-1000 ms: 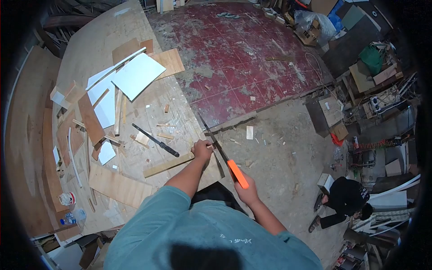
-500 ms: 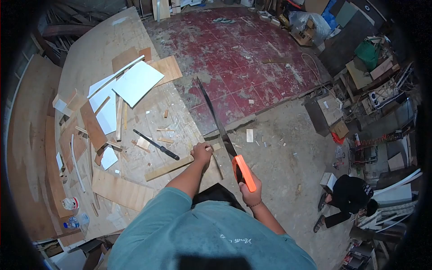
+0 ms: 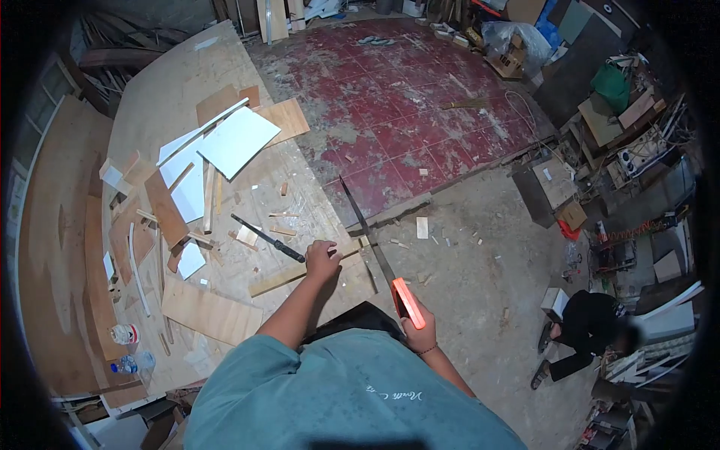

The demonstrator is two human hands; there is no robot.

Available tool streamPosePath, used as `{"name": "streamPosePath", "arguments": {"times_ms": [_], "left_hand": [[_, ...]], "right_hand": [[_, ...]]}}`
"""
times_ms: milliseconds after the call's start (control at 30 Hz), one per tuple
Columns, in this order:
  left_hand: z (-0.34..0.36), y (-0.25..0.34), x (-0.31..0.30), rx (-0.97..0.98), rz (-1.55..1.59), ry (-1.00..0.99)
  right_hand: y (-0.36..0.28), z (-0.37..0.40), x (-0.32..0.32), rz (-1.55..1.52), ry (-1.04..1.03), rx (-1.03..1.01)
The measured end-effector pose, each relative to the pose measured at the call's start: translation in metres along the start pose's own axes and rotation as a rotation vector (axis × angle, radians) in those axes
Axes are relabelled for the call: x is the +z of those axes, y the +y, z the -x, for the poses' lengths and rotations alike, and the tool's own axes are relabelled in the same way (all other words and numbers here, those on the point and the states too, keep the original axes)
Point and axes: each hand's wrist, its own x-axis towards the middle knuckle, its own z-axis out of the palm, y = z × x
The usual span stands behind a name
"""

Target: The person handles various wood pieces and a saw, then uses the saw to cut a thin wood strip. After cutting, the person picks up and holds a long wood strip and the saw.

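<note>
My right hand is wrapped round the orange handle of a hand saw. The dark blade points up and left, beside the end of a narrow wooden strip. That strip lies slantwise near the edge of the plywood table. Over the strip is my left hand, its fingers loosely bent and apart, with nothing gripped between them. A black bar-shaped tool lies on the table, its thick end close to my left hand.
White panels, a plywood board, a clear bottle and a jar are on the table. A person in black crouches at the right. Wood scraps lie on the floor.
My left hand has shifted left along the strip and its fingers have loosened. The saw's blade tip has dropped lower, and the handle has moved slightly down. The view has shifted a little.
</note>
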Motion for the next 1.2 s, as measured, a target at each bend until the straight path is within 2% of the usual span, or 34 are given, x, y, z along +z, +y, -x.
{"name": "streamPosePath", "arguments": {"times_ms": [167,233,333,467,533,633,733,800,1100,1200], "left_hand": [[0.026,-0.027,-0.009,-0.001,-0.16,-0.077],[0.035,-0.035,-0.005,-0.009,-0.381,-0.199],[0.036,-0.042,-0.003,0.025,-0.376,-0.224],[0.039,-0.04,-0.003,0.046,-0.435,-0.115],[0.037,-0.039,-0.01,0.143,-0.383,0.014],[0.023,-0.029,-0.025,0.16,-0.473,-0.048],[0.013,-0.024,-0.037,0.097,-0.427,-0.053],[0.01,-0.029,-0.041,0.092,-0.425,-0.085],[0.02,-0.039,-0.037,0.104,-0.379,-0.067],[0.022,-0.037,-0.036,0.082,-0.361,-0.067]], "right_hand": [[-0.003,-0.006,0.005,0.001,-0.048,0.038],[-0.002,-0.006,0.01,-0.049,-0.058,0.043],[0.007,-0.01,0.014,-0.03,-0.076,0.022],[0.008,-0.007,0.012,-0.007,-0.062,0.007],[0.0,-0.005,0.011,-0.029,-0.025,0.044],[0.0,-0.002,0.007,0.003,0.035,0.029],[0.009,0.0,0.003,-0.025,0.061,0.132],[0.012,0.0,0.002,-0.014,0.098,0.113],[0.01,0.002,0.007,-0.039,0.065,0.184],[0.008,0.003,0.009,-0.012,0.036,0.131]]}}
